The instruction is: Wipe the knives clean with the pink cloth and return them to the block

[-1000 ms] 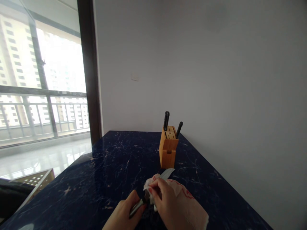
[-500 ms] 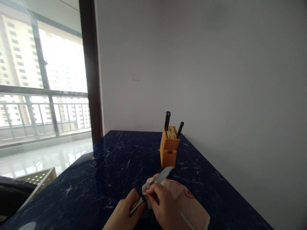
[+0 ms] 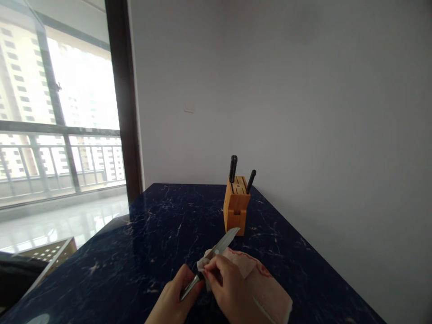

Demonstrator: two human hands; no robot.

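My left hand grips the handle of a steel knife low in the view. Its blade points up and to the right, toward a wooden knife block. My right hand pinches a pale cloth with red trim against the blade near the handle. The cloth drapes over my right wrist and onto the dark blue marble table. Two black handles stick out of the block.
The table runs along a plain grey wall on the right. A tall window with a dark frame and a balcony rail is at the left. A pale perforated box sits on the floor at the lower left.
More of the blade now shows beyond the cloth, as my right hand has slid the cloth back toward the handle. The blade's tip has risen slightly toward the block.
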